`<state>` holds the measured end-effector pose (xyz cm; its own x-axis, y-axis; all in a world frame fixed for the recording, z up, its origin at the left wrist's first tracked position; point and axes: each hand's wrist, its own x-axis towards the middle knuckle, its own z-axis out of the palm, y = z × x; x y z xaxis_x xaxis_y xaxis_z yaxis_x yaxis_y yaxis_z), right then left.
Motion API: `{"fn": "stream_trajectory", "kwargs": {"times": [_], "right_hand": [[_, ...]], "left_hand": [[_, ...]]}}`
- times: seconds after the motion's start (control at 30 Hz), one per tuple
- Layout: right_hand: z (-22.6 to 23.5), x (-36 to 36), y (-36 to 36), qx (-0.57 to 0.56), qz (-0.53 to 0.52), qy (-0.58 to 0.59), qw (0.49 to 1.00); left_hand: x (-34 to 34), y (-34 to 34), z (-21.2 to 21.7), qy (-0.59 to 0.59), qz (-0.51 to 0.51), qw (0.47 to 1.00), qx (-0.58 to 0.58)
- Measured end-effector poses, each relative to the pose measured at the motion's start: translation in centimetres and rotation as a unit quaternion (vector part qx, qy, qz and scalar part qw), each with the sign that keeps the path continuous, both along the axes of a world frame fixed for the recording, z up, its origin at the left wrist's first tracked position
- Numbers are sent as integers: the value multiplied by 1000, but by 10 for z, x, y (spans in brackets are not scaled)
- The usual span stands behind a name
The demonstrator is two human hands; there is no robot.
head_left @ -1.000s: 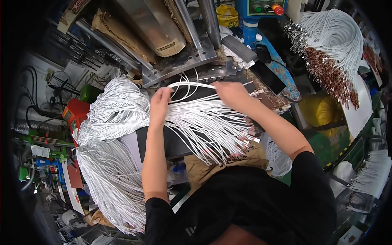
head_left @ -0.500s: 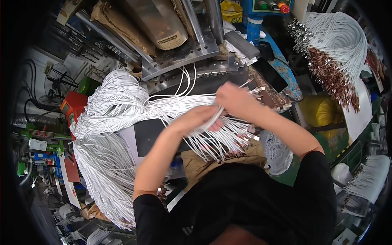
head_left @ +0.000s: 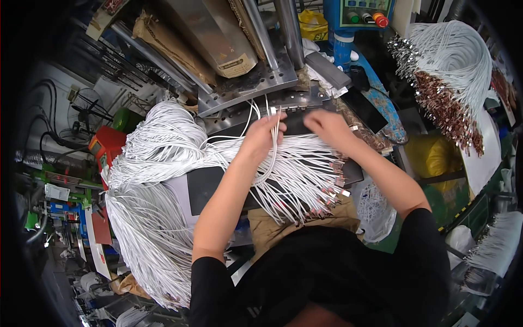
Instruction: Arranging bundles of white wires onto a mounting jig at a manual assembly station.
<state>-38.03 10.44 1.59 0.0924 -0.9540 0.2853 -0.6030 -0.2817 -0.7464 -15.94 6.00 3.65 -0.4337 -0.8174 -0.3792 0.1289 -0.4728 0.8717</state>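
Observation:
My left hand [head_left: 262,135] is closed around a few white cables [head_left: 271,158], whose connector ends point up beside its fingertips. These cables loop down over the fanned end of a large white cable bundle [head_left: 305,163], which lies across the dark work surface with copper-coloured tips toward the right. To the right of it, my right hand [head_left: 328,127] is raised just above the fan with curled fingers close together; what they pinch, if anything, is hidden. Just beyond both hands is the metal mould [head_left: 305,100] of a press, with a couple of cables running into it.
The press's upper plate [head_left: 245,94] overhangs the mould. A blue control box [head_left: 357,16] with coloured buttons stands at the far right, near a dark phone-like slab [head_left: 364,111]. More cable coils [head_left: 452,60] hang at right; a clear bag [head_left: 376,210] sits below.
My hands have separated. The left has risen toward the mould with the cables, their ends now upright, and the right has shifted slightly right. The view has shifted a little.

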Motion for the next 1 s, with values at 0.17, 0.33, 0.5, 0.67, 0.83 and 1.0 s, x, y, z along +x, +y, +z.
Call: {"fn": "stream_trajectory", "kwargs": {"times": [0.17, 0.33, 0.5, 0.67, 0.83, 1.0], "right_hand": [[-2, 7, -6, -63, 37, 212, 974], [-23, -4, -43, -246, -7, 362, 899], [-25, -8, -42, -152, 82, 339, 925], [-22, -19, -44, 88, 134, 55, 986], [-17, -26, -55, 352, 53, -271, 894], [-33, -4, -43, 255, -34, -268, 928]], "left_hand": [[5, -19, -13, 30, 21, 999, 13], [0, -20, -25, -10, 1, 1000, 3], [-1, -16, -25, -38, -9, 999, -13], [-6, -15, -27, -100, -61, 993, -25], [-18, -11, -22, -176, -119, 977, -36], [-22, -16, -27, -177, -148, 971, -59]]}}
